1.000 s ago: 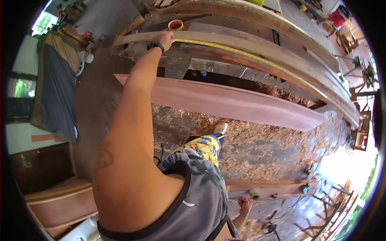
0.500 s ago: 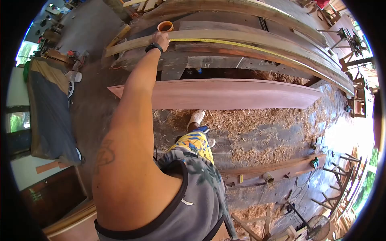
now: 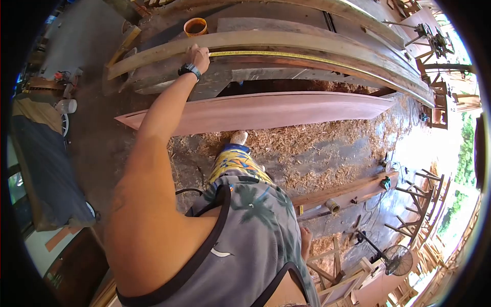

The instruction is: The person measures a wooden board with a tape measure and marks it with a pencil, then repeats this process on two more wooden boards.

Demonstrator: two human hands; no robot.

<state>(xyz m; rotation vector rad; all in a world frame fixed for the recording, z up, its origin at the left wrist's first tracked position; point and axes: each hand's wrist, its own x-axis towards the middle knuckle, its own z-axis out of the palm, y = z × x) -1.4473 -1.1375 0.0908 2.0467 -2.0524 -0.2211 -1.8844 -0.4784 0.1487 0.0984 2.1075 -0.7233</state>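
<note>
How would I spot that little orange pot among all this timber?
Look at the long curved planks across the top. The person's left hand rests on a yellow tape measure laid along one plank, and the pot sits just beyond that hand. It is the only round, orange thing among the brown wood.

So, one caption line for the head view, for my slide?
Left hand presses a yellow tape measure onto a long curved plank.

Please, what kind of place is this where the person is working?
Most likely a woodworking shop or timber yard. Long planks lie side by side, wood shavings cover the floor, and the left hand rests at the end of a yellow tape measure along one plank.
</note>
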